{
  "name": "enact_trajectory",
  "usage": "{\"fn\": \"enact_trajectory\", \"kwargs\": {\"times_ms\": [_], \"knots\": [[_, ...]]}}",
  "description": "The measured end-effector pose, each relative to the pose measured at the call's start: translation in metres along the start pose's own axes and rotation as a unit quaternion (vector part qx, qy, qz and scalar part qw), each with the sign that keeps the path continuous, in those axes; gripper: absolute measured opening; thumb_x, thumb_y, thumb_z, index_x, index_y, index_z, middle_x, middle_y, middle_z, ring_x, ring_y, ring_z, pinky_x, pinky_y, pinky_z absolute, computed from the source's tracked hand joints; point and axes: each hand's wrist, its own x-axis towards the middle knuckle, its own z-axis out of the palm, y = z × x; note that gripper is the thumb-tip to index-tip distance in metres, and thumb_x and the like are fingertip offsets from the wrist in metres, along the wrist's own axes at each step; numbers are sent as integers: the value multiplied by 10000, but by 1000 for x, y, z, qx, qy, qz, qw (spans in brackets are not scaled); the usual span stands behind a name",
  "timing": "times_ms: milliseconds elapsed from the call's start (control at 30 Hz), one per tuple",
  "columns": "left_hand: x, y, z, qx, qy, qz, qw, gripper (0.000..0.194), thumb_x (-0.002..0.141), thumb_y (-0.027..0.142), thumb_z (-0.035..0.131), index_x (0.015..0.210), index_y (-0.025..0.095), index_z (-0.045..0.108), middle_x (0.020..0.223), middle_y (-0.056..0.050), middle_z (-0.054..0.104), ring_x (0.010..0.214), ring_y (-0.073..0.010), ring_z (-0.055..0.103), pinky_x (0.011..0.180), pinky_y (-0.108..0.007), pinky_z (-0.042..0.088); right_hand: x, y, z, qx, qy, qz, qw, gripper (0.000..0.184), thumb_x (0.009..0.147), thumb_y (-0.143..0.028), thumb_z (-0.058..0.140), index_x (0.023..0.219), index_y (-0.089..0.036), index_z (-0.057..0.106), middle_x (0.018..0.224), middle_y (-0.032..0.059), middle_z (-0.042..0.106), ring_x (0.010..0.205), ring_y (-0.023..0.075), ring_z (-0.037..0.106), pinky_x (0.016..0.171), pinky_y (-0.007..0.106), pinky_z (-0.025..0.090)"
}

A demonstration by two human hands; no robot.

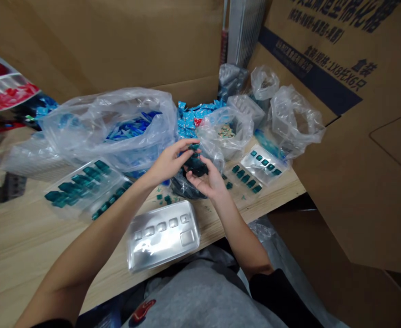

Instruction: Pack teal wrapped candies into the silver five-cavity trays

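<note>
My left hand (169,160) reaches over a clear plastic bag (188,187) of dark teal pieces, its thumb and fingers closed on a glossy dark teal piece (194,146). Close beside it, my right hand (210,180) is curled around more dark teal pieces (197,165) at the bag's mouth. The exact number held is hidden by my fingers. In front of me lies a clear plastic tray (159,255) with a row of small moulded hollows and a bigger square one; I see no teal pieces in it. Small teal pieces (167,199) are scattered just behind this tray.
Trays with teal pieces stand left (84,182) and right (248,178). Behind are a large bag of blue pieces (128,128), blue packets (200,114), a bag of pale bits (225,131) and an open plastic bag (296,118). Cardboard boxes (357,150) rise at the back and right.
</note>
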Motion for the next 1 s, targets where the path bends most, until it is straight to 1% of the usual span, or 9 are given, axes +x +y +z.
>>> {"fn": "enact_trajectory", "kwargs": {"times_ms": [167,267,367,433,533,667,800,933,1000], "knots": [[-13,2,-7,-90,84,-48,991,529,861,463,600,1296,162,600,1168,-107,697,988,-205,689,958,-385,550,-2,0,1,-17,-6,5,1000,226,1003,-251,463,886,-165,636,750,39,695,650,144,670,471,176,516],[-42,20,-18,-177,101,-59,977,516,830,457,704,1292,244,616,1156,-73,704,936,-181,701,909,-365,586,-5,-1,0,-23,-7,4,1000,214,996,-220,464,889,-173,644,750,34,702,625,127,671,473,165,515],[-79,46,-24,-238,98,-58,965,418,811,490,767,1184,316,695,1226,-54,698,919,-174,721,835,-329,623,-6,-2,-1,-28,0,0,1000,252,1004,-314,469,876,-185,644,757,35,708,669,143,695,536,198,569],[-101,61,-24,-254,105,-49,960,382,802,507,777,1141,339,730,1154,-49,731,844,-168,736,755,-295,639,-5,-1,-3,-45,-4,-12,999,273,1000,-345,469,883,-181,652,785,47,716,717,155,709,588,223,599],[-122,75,-21,-258,117,-15,959,314,850,446,744,1153,362,734,906,-26,761,721,-142,730,679,-246,636,-2,2,-4,-82,-9,-31,996,177,952,-283,534,874,-187,661,815,50,720,732,143,696,602,218,603],[-141,77,-19,-260,142,-6,955,260,881,372,718,1140,388,726,893,14,747,702,-89,704,630,-167,596,2,6,-7,-127,-5,-57,990,34,868,-234,633,863,-214,660,826,18,714,680,110,658,544,180,565],[-166,69,-27,-175,164,0,971,228,924,319,671,1144,349,720,978,-8,733,827,-120,705,706,-217,605,4,6,-12,-164,-30,-71,983,14,849,-241,662,839,-235,671,813,-15,684,681,80,637,552,148,535],[-202,58,-40,73,206,-50,975,263,947,238,634,1186,322,705,1094,-22,705,1031,-149,668,881,-264,567,4,4,-20,-184,-54,-79,978,25,807,-247,700,819,-262,715,837,-18,697,715,64,640,589,136,525],[-218,52,-44,184,187,-86,961,304,948,185,619,1223,300,677,1119,-21,699,1050,-143,658,904,-257,552,4,2,-25,-204,-72,-81,973,45,787,-252,716,819,-277,736,848,-19,713,730,60,649,596,137,513]]}}
